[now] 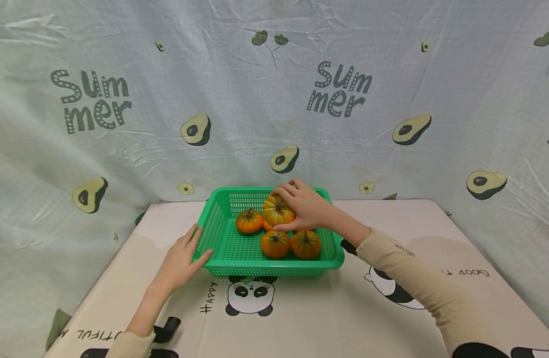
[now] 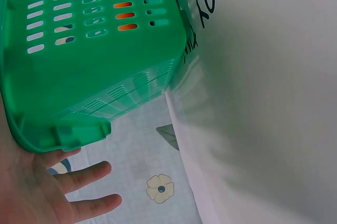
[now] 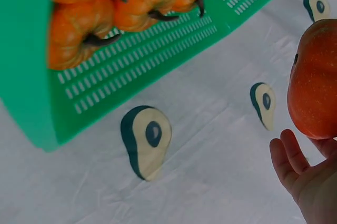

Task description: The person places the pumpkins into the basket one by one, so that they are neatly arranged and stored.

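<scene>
A green plastic basket (image 1: 274, 268) with slotted sides stands on the table, several small orange pumpkins (image 1: 275, 244) inside it. My right hand (image 1: 309, 208) grips another pumpkin (image 1: 278, 211), yellow-green streaked on top, and holds it over the ones in the basket. In the right wrist view this pumpkin (image 3: 317, 81) shows its smooth orange side above the fingers (image 3: 296, 153). My left hand (image 1: 179, 259) is at the basket's left rim, fingers spread and fairly straight. The left wrist view shows the left hand (image 2: 39, 190) against the green rim (image 2: 58, 137).
The table (image 1: 274, 333) wears a pale cover with panda prints and lettering. Behind it hangs a light cloth (image 1: 238, 89) printed with avocados and "summer". Dark printed shapes lie near both forearms.
</scene>
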